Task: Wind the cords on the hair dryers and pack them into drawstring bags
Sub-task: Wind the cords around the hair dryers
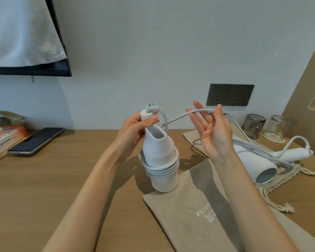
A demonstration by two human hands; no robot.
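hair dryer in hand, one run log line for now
left hand: grips hair dryer; right hand: pinches cord; cord: partly wound round dryer; second dryer: lying unwound

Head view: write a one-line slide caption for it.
Left hand grips a white hair dryer, cord coiled round its barrel; right hand pinches the cord above a beige bag.
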